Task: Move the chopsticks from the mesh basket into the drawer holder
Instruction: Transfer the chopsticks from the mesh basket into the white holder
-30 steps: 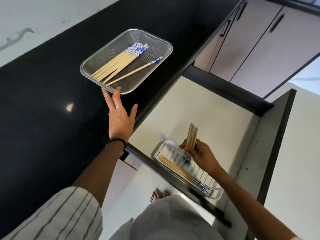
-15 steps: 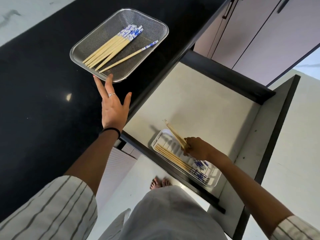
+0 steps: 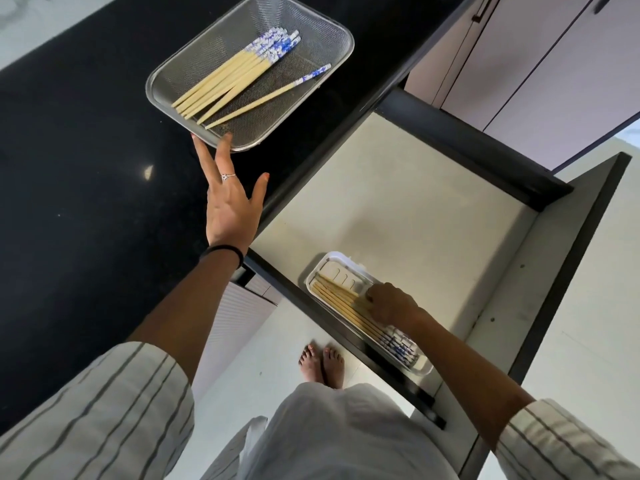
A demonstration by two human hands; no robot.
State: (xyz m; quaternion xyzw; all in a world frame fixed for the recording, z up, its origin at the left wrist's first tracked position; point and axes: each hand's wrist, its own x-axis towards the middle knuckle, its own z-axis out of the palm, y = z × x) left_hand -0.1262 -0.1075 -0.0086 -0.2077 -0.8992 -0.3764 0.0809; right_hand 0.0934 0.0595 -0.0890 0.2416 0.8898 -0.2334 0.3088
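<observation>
A sec ago our right hand [image 3: 389, 303] held a bundle of chopsticks upright over the white slotted plastic holder [image 3: 341, 268] in the open cream drawer [image 3: 398, 209]; now they lie flat in it w/ the earlier ones, fingers curled down on them. So that batch looks delivered. Several bamboo chopsticks w/ blue-white patterned ends [image 3: 239, 77] remain in the steel mesh basket [image 3: 343, 36], upper centre of frame, long axis lower left to upper right, patterned ends upper right. Left hand [image 3: 230, 206]: fingers straight, spread, tips at basket rim.
</observation>
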